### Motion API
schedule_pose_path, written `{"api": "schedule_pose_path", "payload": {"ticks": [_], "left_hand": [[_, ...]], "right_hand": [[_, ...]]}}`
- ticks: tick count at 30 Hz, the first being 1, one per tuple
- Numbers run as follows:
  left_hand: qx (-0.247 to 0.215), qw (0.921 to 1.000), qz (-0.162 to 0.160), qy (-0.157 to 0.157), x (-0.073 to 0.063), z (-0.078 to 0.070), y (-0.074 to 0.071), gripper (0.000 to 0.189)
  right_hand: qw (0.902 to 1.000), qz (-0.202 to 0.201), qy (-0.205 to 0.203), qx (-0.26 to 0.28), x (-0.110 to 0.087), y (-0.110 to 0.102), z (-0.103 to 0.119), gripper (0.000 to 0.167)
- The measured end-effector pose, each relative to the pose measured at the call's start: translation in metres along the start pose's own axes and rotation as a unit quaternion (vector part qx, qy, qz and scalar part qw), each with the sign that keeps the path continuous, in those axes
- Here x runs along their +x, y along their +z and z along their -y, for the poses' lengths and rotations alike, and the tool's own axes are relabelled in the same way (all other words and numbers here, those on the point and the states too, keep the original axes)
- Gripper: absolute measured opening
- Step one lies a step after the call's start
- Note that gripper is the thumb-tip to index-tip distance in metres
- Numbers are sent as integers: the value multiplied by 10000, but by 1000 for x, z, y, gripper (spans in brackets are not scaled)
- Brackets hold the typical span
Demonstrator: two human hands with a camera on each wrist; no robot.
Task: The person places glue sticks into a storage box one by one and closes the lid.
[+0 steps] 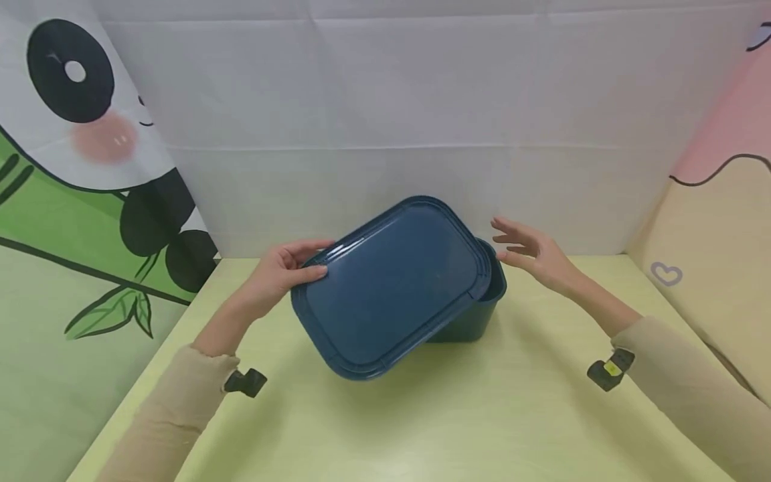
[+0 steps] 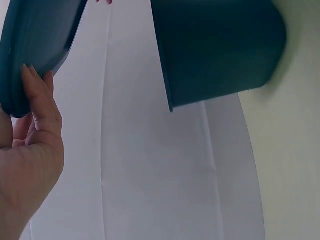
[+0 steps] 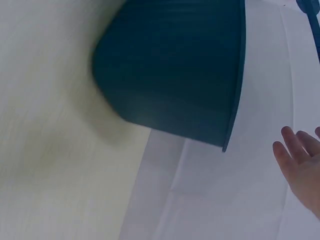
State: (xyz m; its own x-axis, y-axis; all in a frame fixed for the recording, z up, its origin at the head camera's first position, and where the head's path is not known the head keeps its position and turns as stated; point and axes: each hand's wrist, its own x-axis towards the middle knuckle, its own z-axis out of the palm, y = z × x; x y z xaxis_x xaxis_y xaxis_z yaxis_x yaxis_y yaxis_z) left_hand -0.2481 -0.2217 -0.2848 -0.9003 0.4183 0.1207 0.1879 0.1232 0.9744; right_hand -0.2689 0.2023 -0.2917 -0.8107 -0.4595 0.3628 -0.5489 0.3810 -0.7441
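Note:
A dark blue rectangular lid (image 1: pixel 397 288) with rounded corners is held up and tilted by my left hand (image 1: pixel 280 278). The thumb lies on the lid's face at its left end, and the other fingers go behind it. Behind the lid, a matching blue box (image 1: pixel 472 321) stands on the table, its right end showing and the rest hidden in the head view. My right hand (image 1: pixel 536 254) hovers just right of the box's rim with its fingers spread apart, holding nothing. In the right wrist view the box wall (image 3: pixel 175 75) is apart from that hand.
The pale yellow-green table (image 1: pixel 361 435) runs back to a white cloth wall (image 1: pixel 373 120). A panda-patterned panel (image 1: pixel 90 221) borders the left side, and a cream and pink panel (image 1: pixel 717 254) the right. Dark wrist cameras are strapped at both sleeves.

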Motion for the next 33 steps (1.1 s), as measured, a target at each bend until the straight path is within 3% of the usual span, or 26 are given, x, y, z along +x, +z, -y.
{"api": "schedule_pose_path", "payload": {"ticks": [4, 10, 16, 19, 24, 28, 33], "left_hand": [[109, 9994, 311, -118, 4, 2, 16, 50], [327, 9968, 729, -4, 12, 5, 35, 51], [167, 9915, 1264, 254, 21, 1, 53, 46], [140, 9902, 1350, 342, 22, -2, 55, 44], [311, 9905, 1294, 343, 22, -4, 55, 43], [435, 9932, 1068, 187, 18, -8, 53, 45], [236, 9987, 221, 386, 12, -17, 54, 41]], "right_hand": [[9989, 90, -26, 450, 2, 5, 9, 53], [9987, 286, 220, 355, 7, 15, 17, 60], [9985, 468, -104, 270, 11, 25, 24, 56], [9982, 545, -91, 213, 11, 26, 28, 49], [9986, 468, -93, 209, 8, 27, 32, 39], [9993, 132, -294, 182, 6, 29, 36, 35], [9935, -935, -564, 332, 4, 30, 47, 32]]}}
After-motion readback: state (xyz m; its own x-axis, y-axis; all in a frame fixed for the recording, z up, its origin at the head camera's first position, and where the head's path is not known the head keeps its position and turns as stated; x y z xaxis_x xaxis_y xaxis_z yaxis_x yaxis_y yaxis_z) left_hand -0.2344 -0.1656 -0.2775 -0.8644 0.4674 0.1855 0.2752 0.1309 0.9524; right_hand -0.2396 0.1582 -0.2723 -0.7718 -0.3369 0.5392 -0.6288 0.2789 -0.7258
